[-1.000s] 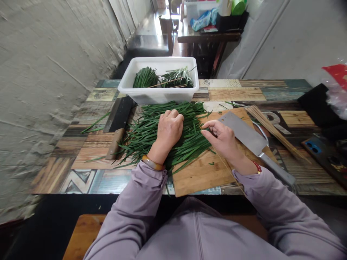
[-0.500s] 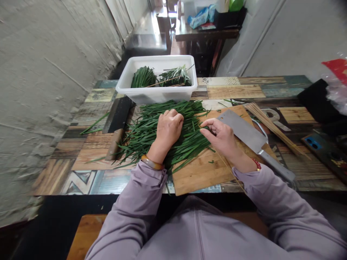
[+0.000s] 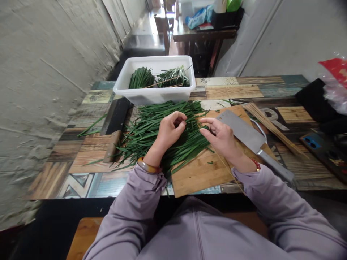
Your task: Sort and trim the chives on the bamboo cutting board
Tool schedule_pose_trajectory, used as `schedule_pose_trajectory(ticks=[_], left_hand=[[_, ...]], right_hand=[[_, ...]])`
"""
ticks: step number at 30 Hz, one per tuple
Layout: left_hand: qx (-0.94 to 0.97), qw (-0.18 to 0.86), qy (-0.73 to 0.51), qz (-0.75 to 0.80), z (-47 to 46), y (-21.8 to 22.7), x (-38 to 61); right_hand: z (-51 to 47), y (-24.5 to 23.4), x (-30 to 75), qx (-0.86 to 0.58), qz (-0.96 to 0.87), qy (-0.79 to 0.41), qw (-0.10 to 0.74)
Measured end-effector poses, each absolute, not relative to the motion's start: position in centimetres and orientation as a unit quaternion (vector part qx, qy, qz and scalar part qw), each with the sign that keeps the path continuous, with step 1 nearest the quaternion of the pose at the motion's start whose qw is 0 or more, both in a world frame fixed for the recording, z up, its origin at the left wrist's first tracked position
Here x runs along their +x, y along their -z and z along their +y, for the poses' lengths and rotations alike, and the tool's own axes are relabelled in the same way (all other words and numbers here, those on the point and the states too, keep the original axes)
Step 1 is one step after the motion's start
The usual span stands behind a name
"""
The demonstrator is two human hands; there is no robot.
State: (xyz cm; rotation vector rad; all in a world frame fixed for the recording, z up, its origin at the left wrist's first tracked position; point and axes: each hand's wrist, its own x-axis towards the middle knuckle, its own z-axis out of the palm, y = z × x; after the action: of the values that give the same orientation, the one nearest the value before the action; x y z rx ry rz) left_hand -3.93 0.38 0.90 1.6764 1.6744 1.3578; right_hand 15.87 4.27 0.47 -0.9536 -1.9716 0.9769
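Green garlic chives (image 3: 143, 126) lie in a wide heap across the table and the left part of a wooden cutting board (image 3: 195, 177). Over the middle of the heap is my left hand (image 3: 171, 131), its fingers curved and a gap between thumb and forefinger; I see nothing held there. My right hand (image 3: 221, 139) pinches a thin bamboo skewer (image 3: 227, 168), which slants down toward my right sleeve. Chive tips lie close to its fingertips. A cleaver (image 3: 242, 130) rests on the board just beyond my right hand.
Behind the heap stands a white plastic tub (image 3: 154, 95) with two bunches of chives. A bundle of bamboo skewers (image 3: 273, 128) lies right of the cleaver. On the left is a dark blade with a wooden handle (image 3: 112, 146). A phone-like dark object (image 3: 324, 153) sits at far right.
My left hand has lifted a little and turned, with thumb and forefinger coming into sight apart from each other. My right hand stays in place with the skewer.
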Motion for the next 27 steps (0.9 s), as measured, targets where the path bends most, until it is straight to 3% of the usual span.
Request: schedule_pose_trajectory(ticks=[27], left_hand=[[0.635, 0.242, -0.47, 0.564, -0.2, -1.8, -2.6]], right_hand=[[4.4, -0.6, 15.8, -0.371, -0.764, -0.385, 0.361]])
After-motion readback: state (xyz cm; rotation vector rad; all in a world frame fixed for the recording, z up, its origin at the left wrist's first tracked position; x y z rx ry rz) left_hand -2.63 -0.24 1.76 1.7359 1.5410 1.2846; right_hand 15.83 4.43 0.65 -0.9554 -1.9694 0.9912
